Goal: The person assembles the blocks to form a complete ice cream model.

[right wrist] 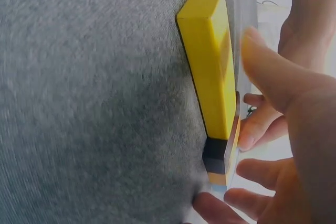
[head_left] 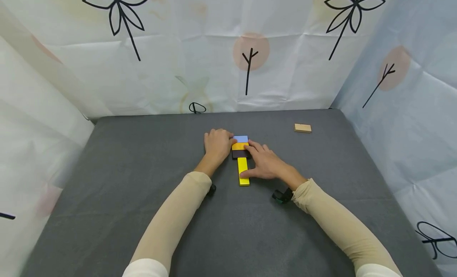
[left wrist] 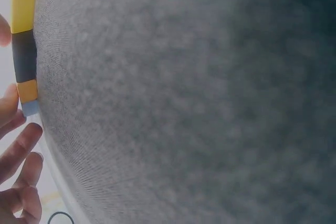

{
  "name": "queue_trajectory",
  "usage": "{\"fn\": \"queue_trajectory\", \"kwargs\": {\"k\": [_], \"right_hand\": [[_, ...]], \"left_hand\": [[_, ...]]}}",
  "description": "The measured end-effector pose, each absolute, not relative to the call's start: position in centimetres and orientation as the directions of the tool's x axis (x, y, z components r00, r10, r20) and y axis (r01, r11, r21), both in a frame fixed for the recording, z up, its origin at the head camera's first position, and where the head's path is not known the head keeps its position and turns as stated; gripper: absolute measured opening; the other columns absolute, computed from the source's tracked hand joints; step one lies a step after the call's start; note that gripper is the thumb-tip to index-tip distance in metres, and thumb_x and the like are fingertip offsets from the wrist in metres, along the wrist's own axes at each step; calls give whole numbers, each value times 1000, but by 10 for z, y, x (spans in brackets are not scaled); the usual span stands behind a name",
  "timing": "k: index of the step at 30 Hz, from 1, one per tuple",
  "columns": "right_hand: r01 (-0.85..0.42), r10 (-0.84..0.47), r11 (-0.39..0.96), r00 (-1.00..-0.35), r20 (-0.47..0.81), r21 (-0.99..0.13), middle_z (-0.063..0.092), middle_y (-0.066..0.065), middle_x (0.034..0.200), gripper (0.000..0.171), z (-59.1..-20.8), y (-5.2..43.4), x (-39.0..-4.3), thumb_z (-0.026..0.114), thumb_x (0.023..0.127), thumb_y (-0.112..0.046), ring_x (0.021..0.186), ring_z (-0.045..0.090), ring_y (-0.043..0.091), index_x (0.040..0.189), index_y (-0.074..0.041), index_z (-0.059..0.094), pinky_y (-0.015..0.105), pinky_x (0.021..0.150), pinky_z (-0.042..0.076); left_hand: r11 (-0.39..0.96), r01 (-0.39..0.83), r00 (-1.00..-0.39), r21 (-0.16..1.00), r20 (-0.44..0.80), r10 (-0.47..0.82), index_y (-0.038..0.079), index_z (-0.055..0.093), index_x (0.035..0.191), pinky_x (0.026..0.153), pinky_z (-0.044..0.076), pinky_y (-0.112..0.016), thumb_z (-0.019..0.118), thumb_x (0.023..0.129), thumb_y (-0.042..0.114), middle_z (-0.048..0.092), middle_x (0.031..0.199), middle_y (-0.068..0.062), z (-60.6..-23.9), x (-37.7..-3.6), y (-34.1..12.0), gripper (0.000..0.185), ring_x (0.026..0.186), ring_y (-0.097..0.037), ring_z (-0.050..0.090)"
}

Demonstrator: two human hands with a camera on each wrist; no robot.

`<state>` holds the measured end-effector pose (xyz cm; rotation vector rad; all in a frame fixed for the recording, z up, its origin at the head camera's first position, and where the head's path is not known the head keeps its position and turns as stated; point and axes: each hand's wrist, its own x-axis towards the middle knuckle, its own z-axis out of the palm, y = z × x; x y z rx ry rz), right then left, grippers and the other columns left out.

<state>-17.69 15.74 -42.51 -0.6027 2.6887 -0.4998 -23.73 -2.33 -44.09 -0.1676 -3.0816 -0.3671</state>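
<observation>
Blocks lie in a line on the grey table: a light blue block (head_left: 240,139) at the far end, then an orange block (head_left: 239,146), a black block (head_left: 240,154) and a long yellow block (head_left: 242,166) pointing towards me. The left hand (head_left: 216,146) is at the far left of this line, thumb and forefinger touching by the blue and orange blocks. Along the right side lies the right hand (head_left: 267,162), fingers spread by the upper blocks. Its thumb (right wrist: 265,64) reaches over the yellow block.
A small tan wooden block (head_left: 302,128) lies apart near the table's far right. Patterned white cloth (head_left: 214,70) hangs behind the grey table (head_left: 143,170) and along both sides. Each wrist carries a small black camera.
</observation>
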Motion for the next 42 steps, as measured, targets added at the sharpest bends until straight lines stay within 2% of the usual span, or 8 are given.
{"fn": "queue_trajectory", "kwargs": {"k": [4, 7, 13, 17, 23, 28, 36, 42], "right_hand": [[-325, -437, 847, -877, -202, -422, 19, 16, 170, 92, -425, 160, -179, 68, 93, -57, 150, 32, 47, 161, -8, 30, 63, 116, 38], [-310, -398, 865, -903, -163, -395, 25, 17, 168, 85, -425, 163, -184, 65, 96, -55, 150, 33, 47, 159, -8, 33, 63, 116, 38], [-328, -351, 910, -935, -52, -255, 33, 18, 164, 80, -426, 180, -197, 61, 98, -57, 144, 40, 43, 157, -7, 38, 62, 114, 39], [-322, -326, 935, -945, -4, -151, 31, 20, 165, 84, -428, 198, -207, 58, 98, -60, 147, 37, 44, 158, -6, 35, 63, 115, 36], [-257, -259, 965, -965, -33, -51, 20, 23, 169, 94, -429, 225, -220, 53, 97, -67, 156, 20, 45, 163, -8, 24, 64, 125, 18], [-203, -205, 978, -977, -61, -36, 13, 24, 170, 100, -430, 247, -229, 51, 95, -71, 157, 14, 45, 164, -7, 19, 66, 125, 16], [-129, -134, 990, -985, -104, -54, 11, 27, 170, 101, -427, 280, -236, 50, 96, -71, 156, 12, 48, 164, -4, 16, 68, 124, 14], [-82, -89, 995, -990, -110, -65, 14, 31, 166, 103, -428, 301, -239, 48, 96, -73, 152, 18, 52, 162, 1, 19, 72, 118, 21]], "left_hand": [[964, 124, -992, 234, 57, 114, 27, 72, 130, 96, 50, -48, 66, 98, 46, 73, 124, -1, -441, -235, -27, 37, 108, -28, 63], [958, 153, -988, 242, 57, 143, 25, 70, 134, 99, 50, -48, 64, 98, 48, 69, 129, -3, -439, -232, -30, 43, 112, -29, 60], [939, 249, -968, 237, 41, 246, 20, 61, 144, 102, 50, -46, 60, 98, 56, 60, 141, -7, -435, -224, -35, 59, 125, -28, 53], [922, 297, -952, 248, 1, 306, 21, 50, 152, 109, 45, -48, 58, 95, 65, 51, 151, -6, -432, -218, -36, 73, 137, -28, 47], [869, 389, -902, 304, -65, 427, 22, 33, 161, 125, 28, -55, 64, 86, 72, 30, 167, -4, -432, -211, -38, 96, 159, -29, 22], [836, 452, -859, 312, -100, 502, 23, 25, 164, 129, 18, -56, 72, 77, 74, 17, 172, -2, -434, -206, -40, 111, 162, -29, 6], [808, 514, -827, 288, -83, 556, 22, 24, 164, 128, 19, -58, 75, 71, 76, 14, 173, 0, -439, -200, -40, 119, 162, -27, 10], [813, 512, -827, 276, -98, 554, 22, 24, 164, 128, 20, -56, 75, 69, 78, 14, 174, 3, -442, -198, -37, 122, 162, -23, 13]]}}
